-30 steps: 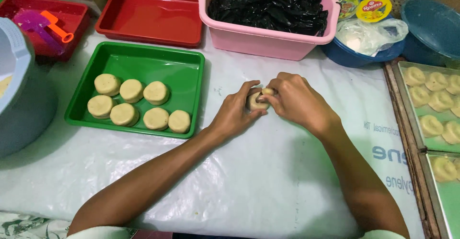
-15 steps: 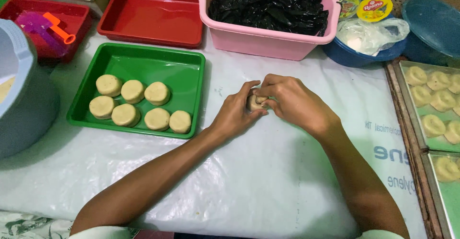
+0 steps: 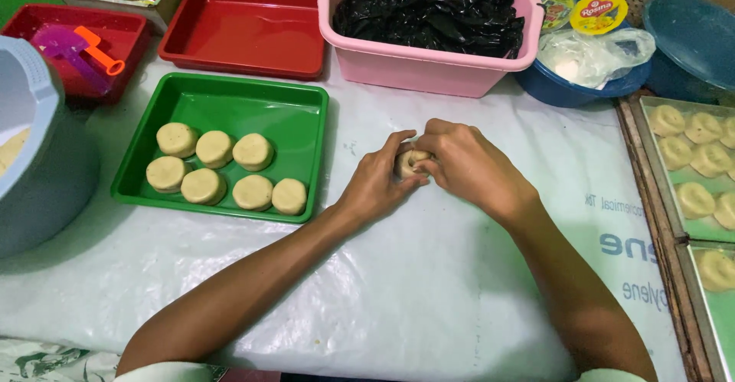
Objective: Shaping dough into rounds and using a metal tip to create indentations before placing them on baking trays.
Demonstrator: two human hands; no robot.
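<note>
A small pale dough piece (image 3: 408, 160) sits between both hands, low over the white plastic sheet (image 3: 429, 290) that covers the table. My left hand (image 3: 377, 184) cups it from the left, fingers curled around it. From the right, my right hand (image 3: 468, 163) presses on it with its fingertips, hiding most of the dough. Left of the hands stands a green tray (image 3: 260, 106) holding several round flattened dough pieces (image 3: 216, 148) in two rows.
A pink tub (image 3: 429, 64) lined with black plastic stands behind the hands. Two red trays (image 3: 245, 34) lie at the back left, a grey container (image 3: 34, 160) at the far left. Blue bowls (image 3: 589, 83) and metal trays of shaped dough (image 3: 693, 198) fill the right side.
The hands stay in place on the dough piece. The fingers have shifted slightly around it, turning and pinching it.
</note>
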